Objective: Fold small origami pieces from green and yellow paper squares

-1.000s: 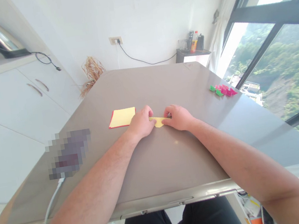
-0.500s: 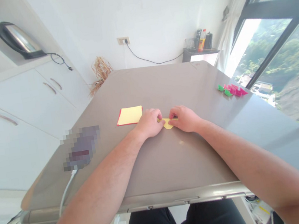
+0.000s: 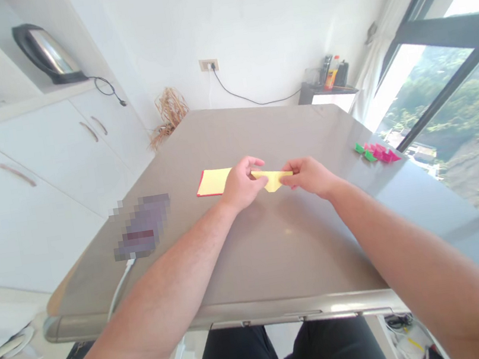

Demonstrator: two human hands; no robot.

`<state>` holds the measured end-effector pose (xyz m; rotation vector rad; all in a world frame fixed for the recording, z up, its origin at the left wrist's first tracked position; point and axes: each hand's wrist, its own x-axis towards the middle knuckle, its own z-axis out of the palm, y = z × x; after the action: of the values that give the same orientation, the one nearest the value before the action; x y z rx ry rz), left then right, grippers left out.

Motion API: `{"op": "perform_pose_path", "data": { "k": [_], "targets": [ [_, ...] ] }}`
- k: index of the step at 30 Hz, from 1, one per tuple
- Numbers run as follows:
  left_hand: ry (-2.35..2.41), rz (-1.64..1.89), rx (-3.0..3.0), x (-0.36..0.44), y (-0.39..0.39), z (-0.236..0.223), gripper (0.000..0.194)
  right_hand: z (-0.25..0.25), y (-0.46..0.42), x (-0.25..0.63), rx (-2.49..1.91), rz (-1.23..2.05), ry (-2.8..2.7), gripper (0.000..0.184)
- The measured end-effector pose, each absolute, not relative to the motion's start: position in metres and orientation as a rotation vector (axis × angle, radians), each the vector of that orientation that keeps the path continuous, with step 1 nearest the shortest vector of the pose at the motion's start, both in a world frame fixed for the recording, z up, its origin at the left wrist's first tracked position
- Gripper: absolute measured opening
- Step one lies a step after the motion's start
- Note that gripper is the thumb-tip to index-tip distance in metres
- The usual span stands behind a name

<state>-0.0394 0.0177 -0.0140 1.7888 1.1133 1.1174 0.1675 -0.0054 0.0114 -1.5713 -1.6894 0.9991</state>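
Note:
A small folded piece of yellow paper (image 3: 273,180) is held between my two hands, a little above the table. Its upper edge runs straight from hand to hand, and a blunt point faces me. My left hand (image 3: 244,183) pinches its left end, thumb in front, with one finger raised away. My right hand (image 3: 308,175) pinches the right end between thumb and fingers. Just left of my left hand lies a stack of yellow paper sheets (image 3: 214,181) with red edges, its right part hidden behind that hand.
Small folded paper boats in pink (image 3: 382,152) and green (image 3: 370,156) stand at the table's right side. A blurred dark device (image 3: 143,227) with a white cable (image 3: 121,288) lies at left. The grey table (image 3: 259,128) meets a window on the right. A kettle (image 3: 50,55) sits on the left shelf.
Both hands have lifted the folded yellow paper off the table and away from me. They have moved slightly apart, showing more of its straight upper edge. The view has shifted a little.

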Motion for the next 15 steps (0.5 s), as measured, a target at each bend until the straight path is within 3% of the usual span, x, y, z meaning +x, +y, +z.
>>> {"op": "perform_pose_path", "data": {
  "k": [8, 15],
  "targets": [
    [1.034, 1.153, 1.625, -0.037, 0.015, -0.014, 0.041, 0.001, -0.021, 0.142, -1.400, 0.955, -1.415, 0.013],
    [0.941, 1.201, 1.391, -0.029, 0.011, -0.013, 0.067, -0.003, -0.023, 0.139, -1.285, 0.983, -1.296, 0.020]
  ]
}}
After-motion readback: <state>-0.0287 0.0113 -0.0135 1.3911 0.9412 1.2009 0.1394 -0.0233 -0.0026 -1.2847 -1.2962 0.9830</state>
